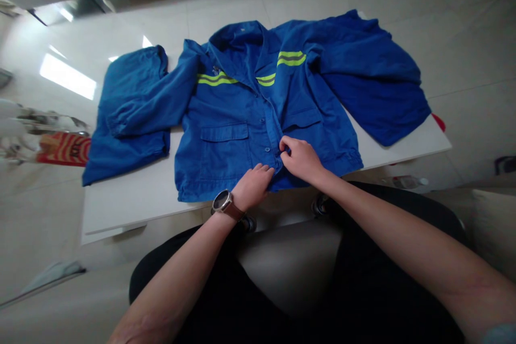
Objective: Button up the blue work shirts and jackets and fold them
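The right hand's (300, 158) grip is narrow, thumb and fingers pinched on the front edge of a blue cloth jacket with yellow-and-grey stripes (226, 156); the left hand's (253, 185) fingers curl at the hem just beside it, perhaps to steady the cloth, though from here I cannot tell whether they grasp any. The jacket lies spread, collar away, hem at the near edge of the white rectangular table (116, 201), probably for easy reach. A folded blue cloth garment (124, 86) covers the table's left end, partly under one sleeve.
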`<move>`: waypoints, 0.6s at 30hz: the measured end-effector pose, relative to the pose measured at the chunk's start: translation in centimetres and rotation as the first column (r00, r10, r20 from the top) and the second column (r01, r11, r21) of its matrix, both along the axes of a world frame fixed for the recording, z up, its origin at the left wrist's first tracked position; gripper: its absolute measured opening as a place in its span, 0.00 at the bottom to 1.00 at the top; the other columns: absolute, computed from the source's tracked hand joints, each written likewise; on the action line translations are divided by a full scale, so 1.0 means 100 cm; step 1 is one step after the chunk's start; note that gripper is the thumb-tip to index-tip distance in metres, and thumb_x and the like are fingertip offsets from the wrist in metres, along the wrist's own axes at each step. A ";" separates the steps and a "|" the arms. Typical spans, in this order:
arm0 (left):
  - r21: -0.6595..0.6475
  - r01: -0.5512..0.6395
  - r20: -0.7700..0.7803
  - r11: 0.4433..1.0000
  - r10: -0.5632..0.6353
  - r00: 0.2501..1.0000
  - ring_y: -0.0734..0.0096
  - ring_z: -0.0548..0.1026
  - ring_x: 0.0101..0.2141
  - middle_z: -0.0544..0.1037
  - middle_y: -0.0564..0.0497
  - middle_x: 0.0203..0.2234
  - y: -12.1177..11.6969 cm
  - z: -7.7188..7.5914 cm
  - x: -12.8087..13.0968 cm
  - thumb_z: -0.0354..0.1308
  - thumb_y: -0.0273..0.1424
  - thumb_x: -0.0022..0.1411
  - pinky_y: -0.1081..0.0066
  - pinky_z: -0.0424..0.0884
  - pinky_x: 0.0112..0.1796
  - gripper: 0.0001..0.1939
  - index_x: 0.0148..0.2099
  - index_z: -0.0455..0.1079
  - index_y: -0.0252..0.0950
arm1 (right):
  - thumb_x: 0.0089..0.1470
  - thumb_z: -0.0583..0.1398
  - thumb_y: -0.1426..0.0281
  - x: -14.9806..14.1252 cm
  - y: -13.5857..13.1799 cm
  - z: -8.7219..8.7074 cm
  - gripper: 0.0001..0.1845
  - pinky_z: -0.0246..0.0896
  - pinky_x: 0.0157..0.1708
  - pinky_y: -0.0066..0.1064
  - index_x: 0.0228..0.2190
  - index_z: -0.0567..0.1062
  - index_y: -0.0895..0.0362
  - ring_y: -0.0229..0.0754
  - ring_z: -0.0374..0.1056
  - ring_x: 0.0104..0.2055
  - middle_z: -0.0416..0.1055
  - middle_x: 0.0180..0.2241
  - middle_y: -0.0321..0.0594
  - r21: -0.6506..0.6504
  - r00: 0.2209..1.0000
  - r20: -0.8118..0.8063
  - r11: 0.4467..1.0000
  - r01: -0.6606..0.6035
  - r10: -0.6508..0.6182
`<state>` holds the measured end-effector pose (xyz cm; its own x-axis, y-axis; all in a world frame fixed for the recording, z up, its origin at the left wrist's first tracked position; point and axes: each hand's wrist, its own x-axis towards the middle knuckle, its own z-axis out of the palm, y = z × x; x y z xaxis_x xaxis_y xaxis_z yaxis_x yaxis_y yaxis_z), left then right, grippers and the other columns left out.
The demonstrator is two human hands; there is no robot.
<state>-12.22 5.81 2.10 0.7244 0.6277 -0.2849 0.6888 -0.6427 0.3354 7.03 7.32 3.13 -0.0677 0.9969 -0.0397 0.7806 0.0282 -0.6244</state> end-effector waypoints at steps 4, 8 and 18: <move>-0.165 -0.051 0.059 0.985 0.062 0.996 0.56 0.77 0.39 0.79 0.42 0.34 0.010 0.009 -0.001 0.59 0.27 0.59 0.65 0.67 0.40 0.05 0.38 0.74 0.36 | 0.54 0.56 0.74 0.000 0.001 0.005 0.11 0.58 0.40 0.30 0.34 0.78 0.54 0.43 0.70 0.38 0.78 0.36 0.40 -0.044 0.999 0.045 0.999 0.005 -0.003; -0.475 -0.011 0.052 0.880 0.041 0.998 0.62 0.76 0.30 0.79 0.48 0.27 0.009 0.012 0.000 0.69 0.39 0.54 0.68 0.66 0.32 0.13 0.30 0.72 0.36 | 0.53 0.58 0.71 -0.003 -0.002 0.009 0.11 0.59 0.41 0.30 0.33 0.82 0.52 0.43 0.71 0.39 0.79 0.35 0.38 -0.162 0.991 0.119 0.986 -0.033 0.053; -0.459 -0.273 0.282 0.845 0.430 0.857 0.67 0.77 0.35 0.81 0.49 0.34 0.020 -0.016 -0.001 0.58 0.26 0.60 0.70 0.69 0.37 0.05 0.39 0.74 0.34 | 0.49 0.62 0.69 0.003 -0.004 0.013 0.14 0.63 0.42 0.33 0.38 0.83 0.47 0.47 0.73 0.44 0.80 0.40 0.39 -0.323 0.942 0.267 0.940 -0.111 0.203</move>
